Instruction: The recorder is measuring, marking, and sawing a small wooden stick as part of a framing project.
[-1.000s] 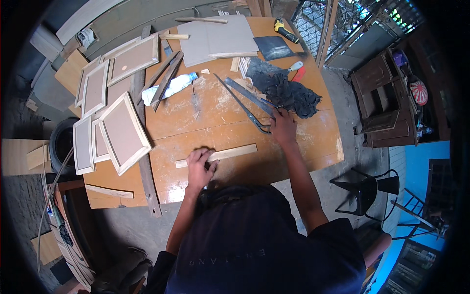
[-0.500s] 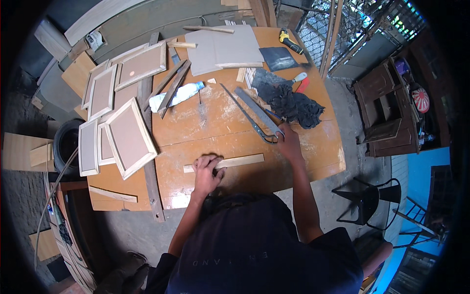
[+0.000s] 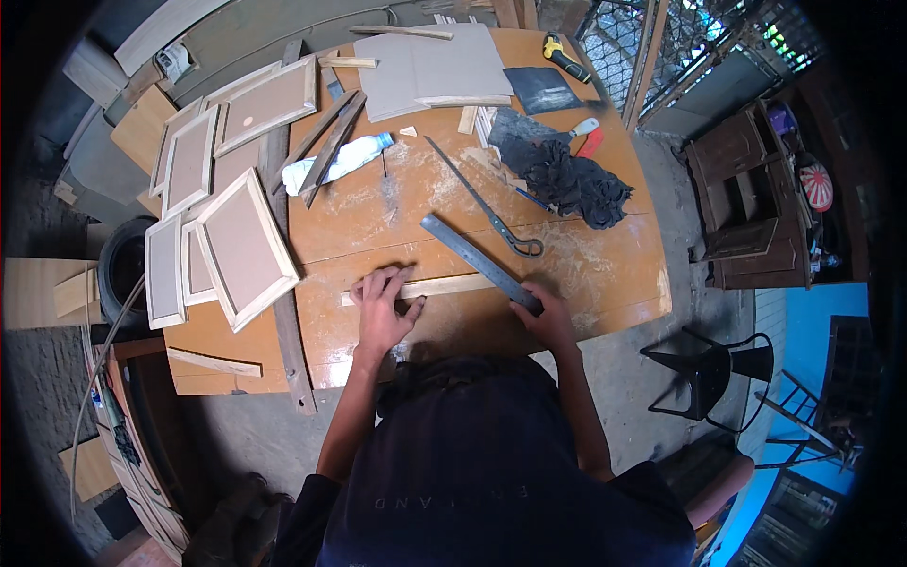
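Note:
On the tabletop, close to me, lies a narrow pale wooden strip (image 3: 444, 287). My left hand (image 3: 383, 300) grips its left part, fingers over the far edge and thumb on the near side. In my right hand (image 3: 546, 319) is a grey steel ruler (image 3: 472, 253), held by its near end. The ruler slants away to the left and passes over the strip's right end. Just beyond it, a handsaw (image 3: 487, 206) with a narrow blade and dark looped handle rests on the table.
Wooden frames (image 3: 248, 250) with brown backing cover the table's left side. Dark wood strips (image 3: 333, 151) lie across a plastic bottle (image 3: 354, 156). Farther right are a crumpled black cloth (image 3: 567, 180), a red-and-white scraper (image 3: 590, 140) and a yellow-black tool (image 3: 565, 59). Sawdust dots the tabletop.
My right hand has picked the ruler up from beside the saw and brought it nearer, over the strip's right end. My left hand has shifted slightly left with the strip, fingers more spread.

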A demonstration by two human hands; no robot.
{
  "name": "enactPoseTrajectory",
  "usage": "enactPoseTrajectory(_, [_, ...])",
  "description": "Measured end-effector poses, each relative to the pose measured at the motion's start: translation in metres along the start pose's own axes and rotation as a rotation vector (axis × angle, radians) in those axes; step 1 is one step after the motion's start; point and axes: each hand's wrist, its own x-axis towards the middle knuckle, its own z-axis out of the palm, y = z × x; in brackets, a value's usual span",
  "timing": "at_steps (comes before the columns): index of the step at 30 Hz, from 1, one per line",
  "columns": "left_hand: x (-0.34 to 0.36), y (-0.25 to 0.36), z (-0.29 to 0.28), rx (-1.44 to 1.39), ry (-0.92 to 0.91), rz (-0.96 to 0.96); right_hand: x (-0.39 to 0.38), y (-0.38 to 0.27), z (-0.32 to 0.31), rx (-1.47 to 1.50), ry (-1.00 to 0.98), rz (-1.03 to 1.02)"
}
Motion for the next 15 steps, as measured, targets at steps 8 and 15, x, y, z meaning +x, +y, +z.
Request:
enactPoseTrajectory(8, [-0.006, -0.01, 0.006, -0.076, 0.045, 0.014, 0.012, 0.006, 0.006, -0.146, 0.125, -0.328])
enactPoseTrajectory(15, [-0.006, -0.021, 0.007, -0.157, 0.087, 0.019, 0.011, 0.009, 0.006, -0.356, 0.103, -0.371])
